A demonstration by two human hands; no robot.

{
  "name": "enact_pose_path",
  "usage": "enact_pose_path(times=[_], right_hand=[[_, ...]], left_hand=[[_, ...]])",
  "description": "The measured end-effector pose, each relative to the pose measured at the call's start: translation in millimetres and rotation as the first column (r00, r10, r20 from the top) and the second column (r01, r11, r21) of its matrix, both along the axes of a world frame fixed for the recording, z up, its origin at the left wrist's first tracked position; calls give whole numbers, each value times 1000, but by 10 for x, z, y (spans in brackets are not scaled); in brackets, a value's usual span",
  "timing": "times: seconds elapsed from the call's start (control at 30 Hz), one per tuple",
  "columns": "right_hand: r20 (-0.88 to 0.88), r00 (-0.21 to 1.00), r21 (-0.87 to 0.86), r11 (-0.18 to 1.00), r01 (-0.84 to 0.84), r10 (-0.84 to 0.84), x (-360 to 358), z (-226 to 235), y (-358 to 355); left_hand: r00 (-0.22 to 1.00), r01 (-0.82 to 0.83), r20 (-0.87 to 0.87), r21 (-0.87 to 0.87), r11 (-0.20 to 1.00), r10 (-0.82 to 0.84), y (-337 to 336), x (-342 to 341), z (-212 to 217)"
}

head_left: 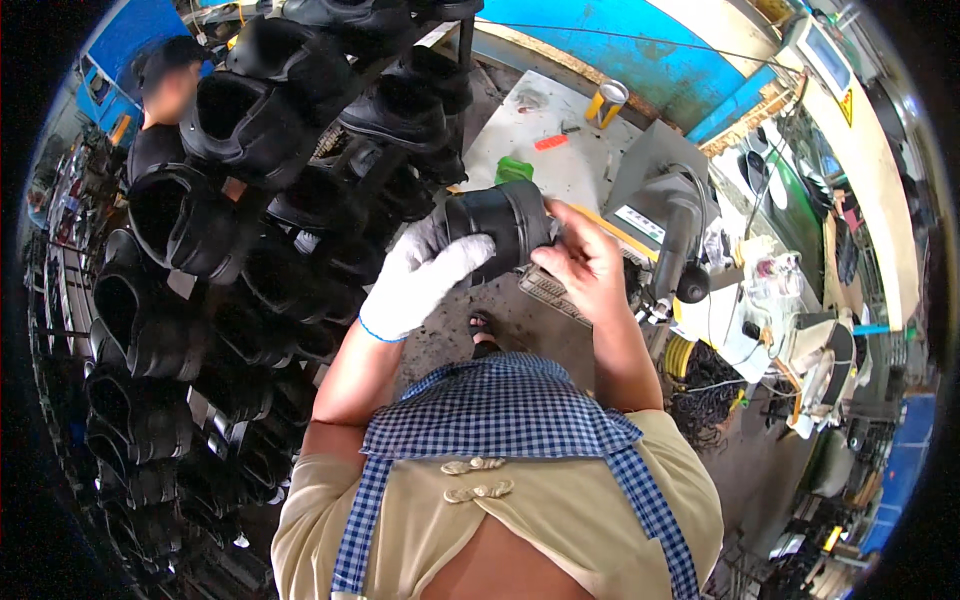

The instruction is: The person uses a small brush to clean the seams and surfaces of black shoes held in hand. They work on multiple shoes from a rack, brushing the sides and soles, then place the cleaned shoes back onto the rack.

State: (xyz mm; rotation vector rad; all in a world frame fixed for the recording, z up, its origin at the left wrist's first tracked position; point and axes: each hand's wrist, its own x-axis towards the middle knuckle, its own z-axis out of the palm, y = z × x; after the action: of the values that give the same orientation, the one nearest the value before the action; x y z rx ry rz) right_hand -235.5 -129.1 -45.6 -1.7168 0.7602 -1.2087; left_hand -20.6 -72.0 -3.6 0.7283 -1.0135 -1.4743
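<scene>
A black shoe [508, 222] is held up in front of my chest, lying roughly sideways between both hands. My left hand [418, 280], in a white knit glove with a blue cuff edge, is closed round the shoe's left end, its thumb across the near side. At the right end, my bare right hand [588, 258] has its thumb and fingers bent against the shoe's edge. The shoe hides part of the fingers of both hands.
Tall racks of black shoes [245, 130] fill my left side, with a person [165, 90] in a dark cap beyond. Ahead stands a white worktable [590, 150] bearing a yellow can [606, 104], a green piece [515, 170] and a red piece [550, 143]. A grey machine [660, 175] is at right.
</scene>
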Motion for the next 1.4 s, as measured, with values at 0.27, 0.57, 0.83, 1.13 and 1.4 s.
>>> enact_pose_path(times=[0.27, 0.57, 0.83, 1.13, 1.4], right_hand=[[-332, 932, -563, 824, -70, -147, -22, 665, 121], [-378, 909, -608, 787, -103, -173, 125, 437, 48], [536, 837, 22, 989, -143, 109, 298, 107, 166], [17, 980, 487, 854, -182, 199, -439, -248, 248], [664, 747, 671, 460, -582, -25, -300, -904, 355]], left_hand=[[977, 56, 211, -191, 980, -14, 162, -76, 106], [889, -68, 429, -226, 972, 162, 200, -33, -51], [976, -194, -86, 83, 977, 201, 298, -189, -274], [631, 98, 762, -263, 960, 144, 302, -253, -215], [384, 510, 890, -427, 746, 247, 360, -410, -52]])
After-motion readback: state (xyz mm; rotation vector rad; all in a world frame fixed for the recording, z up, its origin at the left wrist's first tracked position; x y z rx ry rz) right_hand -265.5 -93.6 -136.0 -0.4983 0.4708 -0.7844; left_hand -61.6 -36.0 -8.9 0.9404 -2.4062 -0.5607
